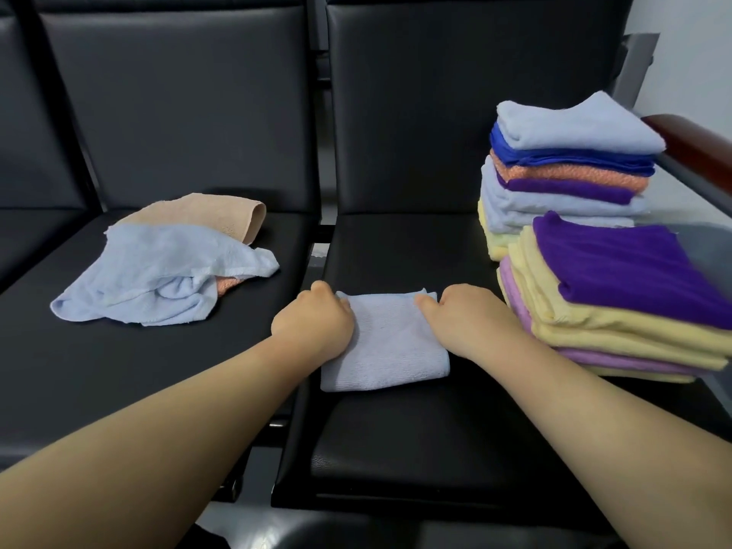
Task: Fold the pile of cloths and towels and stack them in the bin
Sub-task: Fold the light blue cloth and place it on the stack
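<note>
**Left hand (313, 320) and right hand (469, 318) gripping a folded cloth (386, 346), centre of frame**

Bare forearms reaching in from the bottom corners of the frame, converging toward the middle. Left hand knuckles up, fingers curled down over the cloth's far left corner, tips hidden beneath the hand. Right hand also knuckles up, fingers curled, thumb laid along the far right corner and pinching the edge there. Both wrists low, close to the black seat (396, 449).

Cloth between the two hands: pale blue, folded into a thick rough square, near edge rounded by the fold. Lying flat on the seat, just below centre of frame.

Left of centre, on the neighbouring seat, a pile (158, 271) of unfolded pieces: crumpled pale blue on top, beige behind, a bit of orange showing underneath. Well apart from the cloth.

Right side of frame, two stacks of folded pieces on the cloth's own seat. Back stack (566, 168): pale blue on top, then royal blue, orange, purple, more pale blue, yellow at the bottom. Front stack (618, 295): purple on top, yellow and lilac layers below, leaning against the back stack and near the right forearm. Reddish-brown armrest (697, 144) at the upper right edge.
</note>
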